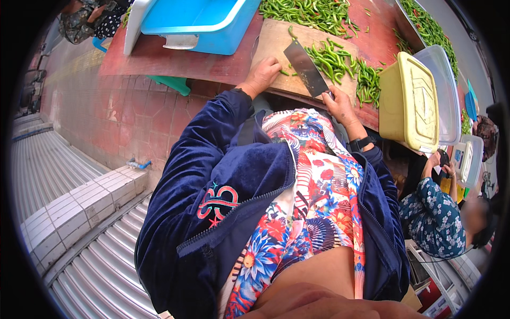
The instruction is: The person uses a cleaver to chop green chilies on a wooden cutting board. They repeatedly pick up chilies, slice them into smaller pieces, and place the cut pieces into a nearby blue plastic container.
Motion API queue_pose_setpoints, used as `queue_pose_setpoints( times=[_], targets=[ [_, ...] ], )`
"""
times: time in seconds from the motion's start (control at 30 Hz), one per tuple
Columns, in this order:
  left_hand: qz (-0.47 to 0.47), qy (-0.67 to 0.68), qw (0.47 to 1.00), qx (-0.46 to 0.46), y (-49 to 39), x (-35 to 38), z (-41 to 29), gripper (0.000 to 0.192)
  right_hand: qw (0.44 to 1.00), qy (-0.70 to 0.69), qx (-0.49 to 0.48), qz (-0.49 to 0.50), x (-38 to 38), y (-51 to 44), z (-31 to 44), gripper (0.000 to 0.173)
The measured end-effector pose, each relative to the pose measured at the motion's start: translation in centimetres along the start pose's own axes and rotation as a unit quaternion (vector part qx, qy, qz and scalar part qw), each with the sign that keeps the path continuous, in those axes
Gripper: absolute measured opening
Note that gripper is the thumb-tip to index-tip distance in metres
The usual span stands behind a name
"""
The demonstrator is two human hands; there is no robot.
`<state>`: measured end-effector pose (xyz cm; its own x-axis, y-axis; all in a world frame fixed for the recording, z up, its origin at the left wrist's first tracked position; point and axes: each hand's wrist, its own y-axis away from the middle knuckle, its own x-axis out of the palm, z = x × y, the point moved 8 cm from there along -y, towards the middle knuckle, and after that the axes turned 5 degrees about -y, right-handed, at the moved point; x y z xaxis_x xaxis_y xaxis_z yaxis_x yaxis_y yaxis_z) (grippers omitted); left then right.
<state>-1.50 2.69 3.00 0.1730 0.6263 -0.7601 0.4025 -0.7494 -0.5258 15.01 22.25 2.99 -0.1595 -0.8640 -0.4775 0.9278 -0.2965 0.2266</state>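
Observation:
My right hand (340, 104) grips the handle of a cleaver (306, 68), whose wide steel blade lies slantwise over a wooden cutting board (271, 36). At the board's left part, my left hand (263, 73) has its fingers curled at a green chili pepper (284, 73); whether they pinch it is hard to tell. Right of the blade, a pile of green chili peppers (328, 60) rests on the board. More green chilies (368, 83) spill over the board's right side onto the red table (231, 63).
A blue plastic tub (235, 32) stands at the back left. Beyond the board lies a large chili heap (308, 12). A yellow lidded box (394, 99) and a clear plastic bin (448, 95) stand right. Another person (434, 223) sits at the right; a further person (79, 24) is at the upper left.

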Motion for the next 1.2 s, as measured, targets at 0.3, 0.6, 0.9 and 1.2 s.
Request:
queue_pose_setpoints(
  times=[0.3, 0.6, 0.9, 1.2],
  targets=[
    [0.038, -0.049, 0.998, 0.016, -0.6, 0.3, -1.1, 0.013, 0.975, 0.176, -0.113, -0.071, -1.4, -1.2, 4.0, 0.026],
    [0.015, -0.026, 0.999, 0.015, -1.1, 0.7, -1.4, 0.014, 0.982, 0.166, -0.081, 0.04, -0.3, -0.7, 5.3, 0.024],
    [0.026, -0.034, 0.999, 0.017, -1.5, 1.3, -1.4, 0.013, 0.971, 0.21, -0.084, 0.074, -0.2, -1.9, 3.9, 0.025],
    [0.043, -0.057, 0.997, 0.012, -1.7, 1.6, -1.8, 0.005, 0.967, 0.223, -0.113, 0.039, 3.5, -5.2, 5.1, 0.024]
  ],
)
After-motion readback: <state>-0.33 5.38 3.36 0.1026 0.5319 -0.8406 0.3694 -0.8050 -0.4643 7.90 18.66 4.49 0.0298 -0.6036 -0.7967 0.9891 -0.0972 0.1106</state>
